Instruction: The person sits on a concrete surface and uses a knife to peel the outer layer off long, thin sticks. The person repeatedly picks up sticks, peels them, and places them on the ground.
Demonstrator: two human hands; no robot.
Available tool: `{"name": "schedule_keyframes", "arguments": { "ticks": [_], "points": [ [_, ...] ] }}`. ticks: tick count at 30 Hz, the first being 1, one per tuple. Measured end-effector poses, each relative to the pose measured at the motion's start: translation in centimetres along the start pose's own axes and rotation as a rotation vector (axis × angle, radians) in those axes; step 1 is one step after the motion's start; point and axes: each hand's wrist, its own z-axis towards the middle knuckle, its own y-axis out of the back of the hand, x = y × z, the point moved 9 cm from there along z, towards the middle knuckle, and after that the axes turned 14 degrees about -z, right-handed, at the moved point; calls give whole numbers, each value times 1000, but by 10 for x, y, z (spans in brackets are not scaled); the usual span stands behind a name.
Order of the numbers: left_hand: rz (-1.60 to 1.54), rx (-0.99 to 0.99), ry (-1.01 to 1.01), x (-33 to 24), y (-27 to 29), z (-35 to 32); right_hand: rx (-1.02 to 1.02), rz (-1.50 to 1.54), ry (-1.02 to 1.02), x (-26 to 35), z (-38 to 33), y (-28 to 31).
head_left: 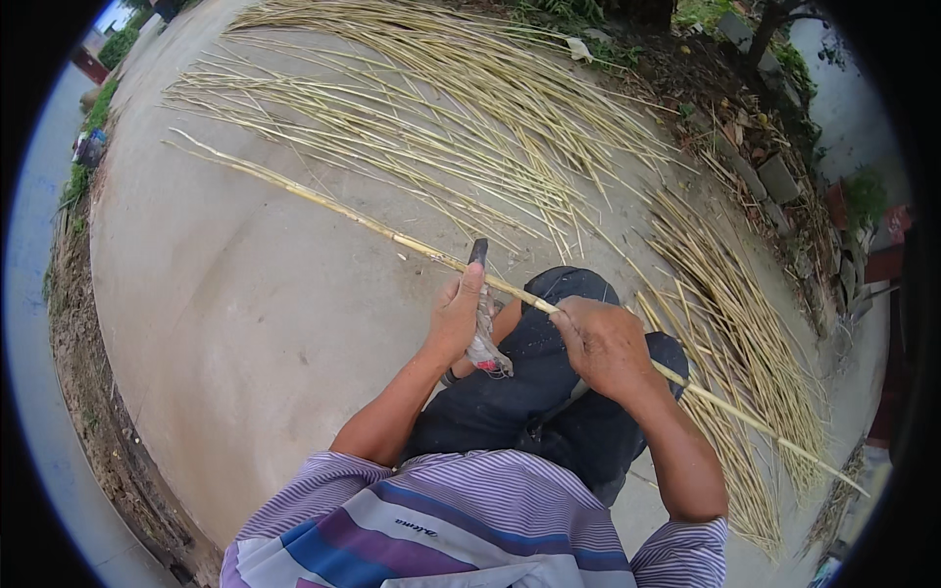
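A long pale-yellow stalk (363,220) slants across in front of me, from a forked tip at the far left to a thin end at the lower right. My right hand (605,348) is closed around it above my knees. In my left hand (457,316) is a short hand tool with a dark flat end (478,252) and a handle wrapped in dirty, whitish plastic or cloth (487,345). That tool crosses the stalk, its dark end rising past it. The tool's exact kind cannot be made out, and my fingers hide part of it.
Many similar stalks (461,98) lie spread over the concrete ground (245,323) ahead. Another pile of stalks (740,323) is to my right, close to my knee. Bricks and dry litter (779,178) line the far right edge; a dirt strip (83,392) runs along the left.
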Motion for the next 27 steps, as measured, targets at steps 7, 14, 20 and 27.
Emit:
{"name": "schedule_keyframes", "arguments": {
  "ticks": [7,14,20,27],
  "points": [
    [131,124,-12,10,-33,-16,10,72,-29,-8,0,-9],
    [190,120,-40,9,-40,-28,-32,111,-30,1,-2,-7],
    [213,198,-131,12,-51,-28,-46,214,-16,0,-5,2],
    [-24,47,-157,-41,1,12,-61,109,-7,-7,-19,25]
  ]
}}
